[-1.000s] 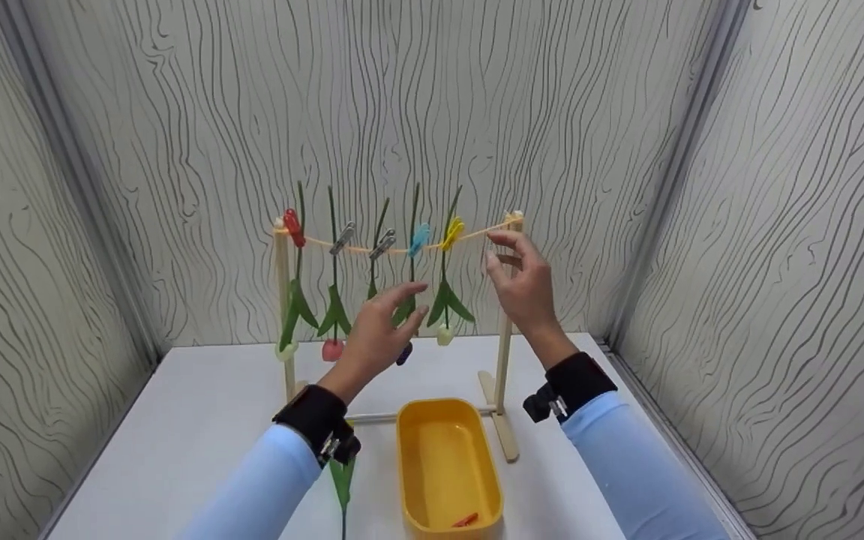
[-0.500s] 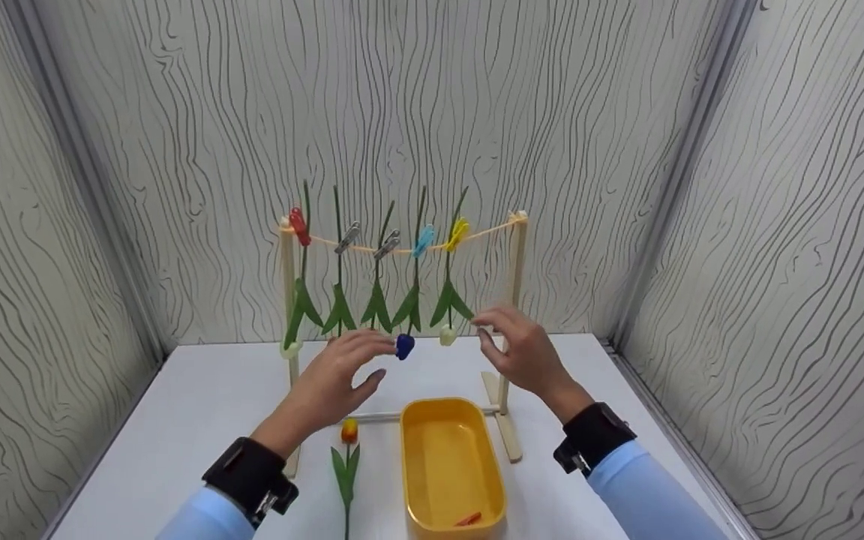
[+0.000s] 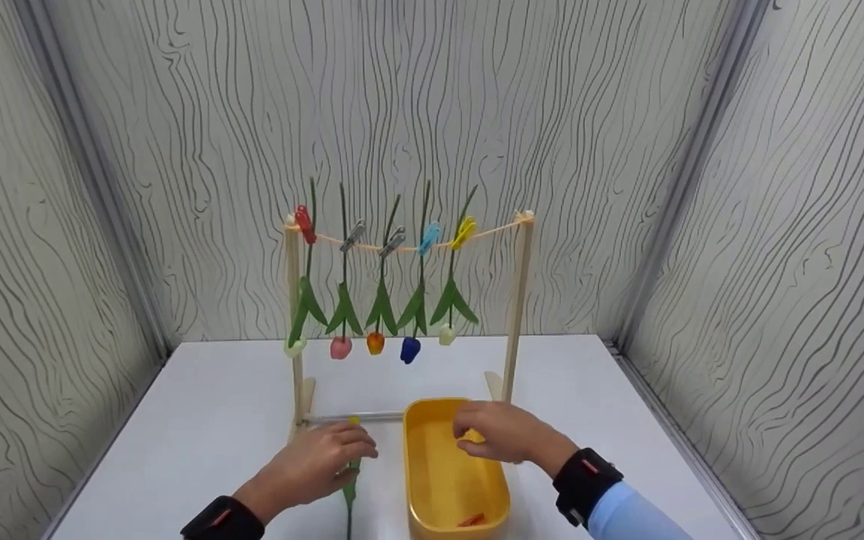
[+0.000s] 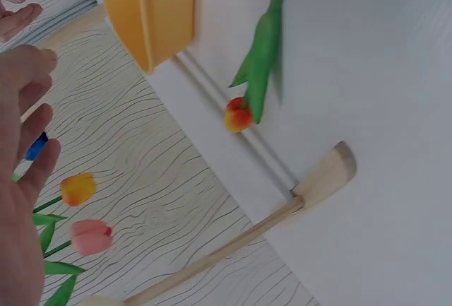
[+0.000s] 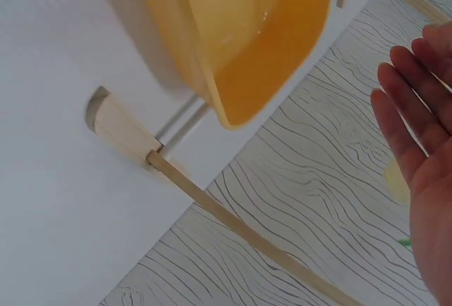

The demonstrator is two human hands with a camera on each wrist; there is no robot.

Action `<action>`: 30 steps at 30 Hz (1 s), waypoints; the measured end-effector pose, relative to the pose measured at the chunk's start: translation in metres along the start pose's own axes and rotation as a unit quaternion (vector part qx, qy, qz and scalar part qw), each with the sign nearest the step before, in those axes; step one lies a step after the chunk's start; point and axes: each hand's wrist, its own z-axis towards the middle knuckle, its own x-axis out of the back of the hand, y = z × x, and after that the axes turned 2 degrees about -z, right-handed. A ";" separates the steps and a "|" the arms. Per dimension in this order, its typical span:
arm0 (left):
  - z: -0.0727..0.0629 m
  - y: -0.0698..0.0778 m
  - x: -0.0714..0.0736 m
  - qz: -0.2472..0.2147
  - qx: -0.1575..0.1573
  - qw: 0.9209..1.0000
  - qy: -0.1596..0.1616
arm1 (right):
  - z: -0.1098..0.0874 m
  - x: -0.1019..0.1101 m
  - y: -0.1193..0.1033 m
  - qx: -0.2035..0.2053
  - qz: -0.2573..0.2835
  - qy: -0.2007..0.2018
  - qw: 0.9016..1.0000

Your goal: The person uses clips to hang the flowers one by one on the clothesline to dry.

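Note:
My left hand (image 3: 319,459) hovers over a loose artificial tulip (image 3: 349,491) on the white table. It holds nothing, and in the head view it covers part of the flower; the left wrist view shows the red-yellow bloom (image 4: 239,115). My right hand (image 3: 503,431), its fingers loosely bent and holding nothing, is above the right side of a yellow tub (image 3: 411,480). One red clothespin (image 3: 471,520) lies in that tub. Behind, several tulips hang head down from an orange string (image 3: 505,226), held by a red clothespin (image 3: 305,224), grey ones, a blue one (image 3: 429,238) and a yellow one (image 3: 463,232).
Two wooden posts (image 3: 520,300) carry the string, joined low down by a pale rod (image 3: 357,415) behind the tub. Wood-patterned panels (image 3: 432,97) enclose the table (image 3: 169,435) at the back and both sides.
Both hands have come down from the hanging tulips: the left toward the loose tulip, the right to above the tub. The hanging tulips and clothespins stay as they were.

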 end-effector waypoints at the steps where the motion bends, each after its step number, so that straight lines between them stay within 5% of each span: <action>1: -0.002 -0.002 -0.006 -0.010 0.004 1.000 -0.011 | 0.001 -0.004 -0.001 -0.007 0.005 -0.021 1.000; 8: -0.009 -0.010 -0.043 -0.033 0.019 0.996 -0.077 | 0.006 -0.050 0.005 -0.035 0.038 -0.127 0.991; 15: -0.009 -0.014 -0.065 0.004 0.026 0.990 -0.141 | 0.001 -0.074 -0.009 -0.136 0.074 -0.208 0.966; 23: -0.014 -0.020 -0.088 0.069 -0.028 0.989 -0.125 | -0.006 -0.080 -0.022 -0.174 0.071 -0.217 0.958; 30: -0.015 -0.026 -0.099 0.152 -0.050 0.980 -0.121 | -0.005 -0.079 -0.023 -0.192 0.054 -0.216 0.956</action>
